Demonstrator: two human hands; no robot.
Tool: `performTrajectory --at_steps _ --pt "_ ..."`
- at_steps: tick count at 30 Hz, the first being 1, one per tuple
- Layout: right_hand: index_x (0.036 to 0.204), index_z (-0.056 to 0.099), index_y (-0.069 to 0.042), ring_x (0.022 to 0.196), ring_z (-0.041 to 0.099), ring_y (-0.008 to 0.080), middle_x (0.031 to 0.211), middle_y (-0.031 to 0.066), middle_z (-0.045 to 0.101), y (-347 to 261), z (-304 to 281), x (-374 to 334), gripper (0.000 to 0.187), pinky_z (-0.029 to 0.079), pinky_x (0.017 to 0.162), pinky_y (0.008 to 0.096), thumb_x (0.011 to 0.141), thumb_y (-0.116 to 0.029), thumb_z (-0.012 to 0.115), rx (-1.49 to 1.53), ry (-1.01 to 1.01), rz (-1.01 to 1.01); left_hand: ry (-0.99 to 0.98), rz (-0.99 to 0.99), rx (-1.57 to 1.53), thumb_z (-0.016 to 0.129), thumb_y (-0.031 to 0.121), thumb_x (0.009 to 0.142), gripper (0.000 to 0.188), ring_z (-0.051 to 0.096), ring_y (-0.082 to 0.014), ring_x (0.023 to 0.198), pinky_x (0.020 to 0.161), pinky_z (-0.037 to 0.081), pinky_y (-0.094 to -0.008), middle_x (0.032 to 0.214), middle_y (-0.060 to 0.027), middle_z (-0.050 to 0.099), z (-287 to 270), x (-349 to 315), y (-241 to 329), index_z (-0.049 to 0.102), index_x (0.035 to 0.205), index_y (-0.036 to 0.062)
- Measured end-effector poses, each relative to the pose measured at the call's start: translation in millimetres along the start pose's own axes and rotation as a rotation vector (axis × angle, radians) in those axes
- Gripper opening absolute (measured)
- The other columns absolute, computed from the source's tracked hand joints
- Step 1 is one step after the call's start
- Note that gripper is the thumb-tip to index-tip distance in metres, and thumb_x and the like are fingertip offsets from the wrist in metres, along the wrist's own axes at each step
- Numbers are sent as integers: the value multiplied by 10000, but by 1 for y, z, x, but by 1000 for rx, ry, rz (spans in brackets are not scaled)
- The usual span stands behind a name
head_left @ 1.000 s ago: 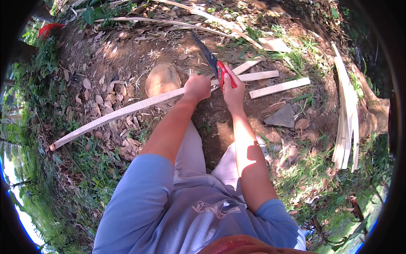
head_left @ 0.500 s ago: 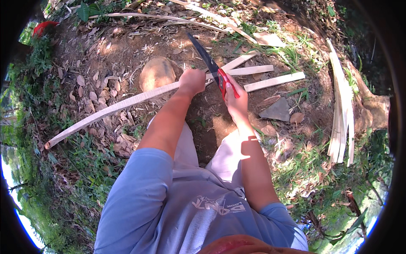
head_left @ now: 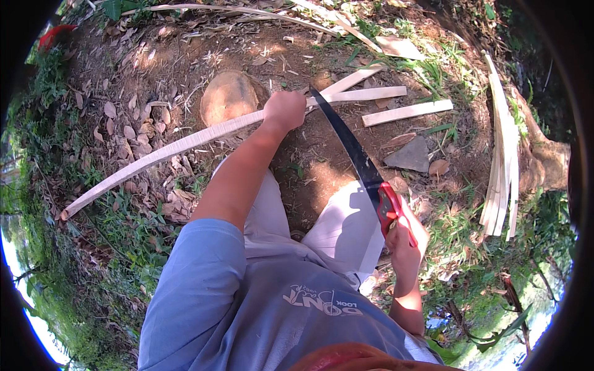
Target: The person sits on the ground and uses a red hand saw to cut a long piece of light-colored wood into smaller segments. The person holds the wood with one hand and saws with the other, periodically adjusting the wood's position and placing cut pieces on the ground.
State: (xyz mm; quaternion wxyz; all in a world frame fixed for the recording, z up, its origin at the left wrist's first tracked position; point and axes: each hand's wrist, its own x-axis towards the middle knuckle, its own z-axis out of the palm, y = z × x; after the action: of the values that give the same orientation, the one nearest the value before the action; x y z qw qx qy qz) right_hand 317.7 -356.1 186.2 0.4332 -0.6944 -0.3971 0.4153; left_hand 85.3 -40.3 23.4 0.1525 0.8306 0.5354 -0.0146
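Note:
My left hand (head_left: 284,110) grips a long pale wooden strip (head_left: 173,148) that runs from the lower left up toward the centre. My right hand (head_left: 405,238) holds a curved dark saw blade (head_left: 349,142) by its red handle (head_left: 390,207), drawn back near my right knee. The blade's tip reaches up to the strip just right of my left hand. A round cut stump (head_left: 229,96) sits beside the strip, left of that hand.
Short pale wood slats (head_left: 405,112) lie on the bare soil beyond the blade. A bundle of thin strips (head_left: 504,154) leans at the right by a tree base (head_left: 544,167). A flat grey stone (head_left: 411,154), dry leaves and grass surround my legs.
My right hand has pulled back toward my body with the saw, so the blade now stretches from my knee to the strip. My left hand stays on the strip.

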Motion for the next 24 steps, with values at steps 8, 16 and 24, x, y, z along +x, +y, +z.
performTrajectory --at_steps 8,16,24 --pt "1434 636 9 976 654 89 1221 126 745 57 159 226 418 514 884 235 1081 -212 604 174 -13 -247 -1 53 67 683 210 868 190 776 -341 917 831 621 -445 953 -147 785 -1 5 0 795 946 77" --pt "1498 592 -42 606 470 29 777 -42 591 79 118 152 450 382 538 221 1101 -254 587 282 -82 -100 -31 -5 26 686 190 842 200 774 -344 928 836 617 -443 968 -158 784 0 8 -5 795 955 66" --pt "1457 573 81 504 349 30 589 -69 404 22 -1 -12 476 280 488 218 1118 -249 516 -52 14 -1 13 20 4 683 192 859 183 773 -337 908 824 616 -439 943 -141 783 6 2 -2 792 940 70"
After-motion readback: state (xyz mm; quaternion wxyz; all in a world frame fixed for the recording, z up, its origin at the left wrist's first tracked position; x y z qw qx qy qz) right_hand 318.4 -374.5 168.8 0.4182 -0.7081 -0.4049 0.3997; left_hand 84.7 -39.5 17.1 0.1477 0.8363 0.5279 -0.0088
